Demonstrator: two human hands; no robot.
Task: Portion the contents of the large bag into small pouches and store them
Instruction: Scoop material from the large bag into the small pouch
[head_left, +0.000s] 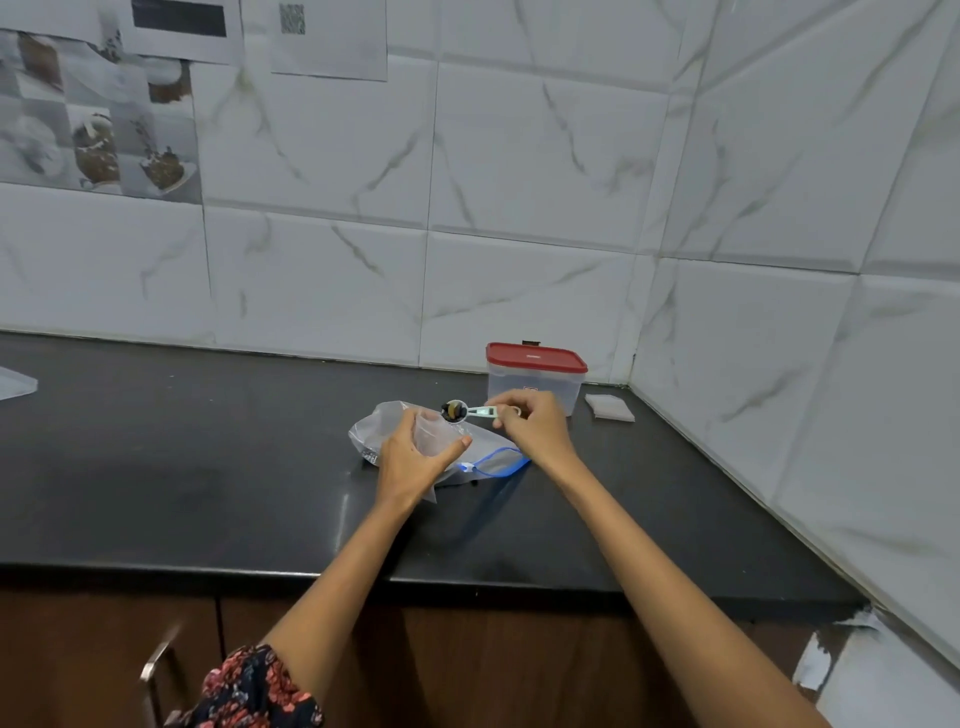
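A large clear zip bag (374, 423) with a blue slider edge lies flat on the black counter (208, 467). My left hand (410, 457) holds a small clear pouch (434, 434) upright above it, mouth open. My right hand (530, 421) grips the handle of a pale measuring spoon (470, 412). The spoon's bowl carries dark and tan pieces and hovers just over the pouch's mouth.
A clear plastic box with a red lid (535, 376) stands behind my hands against the tiled wall. A stack of small flat pouches (609, 407) lies to its right near the corner. Another clear bag (15, 382) shows at the far left edge.
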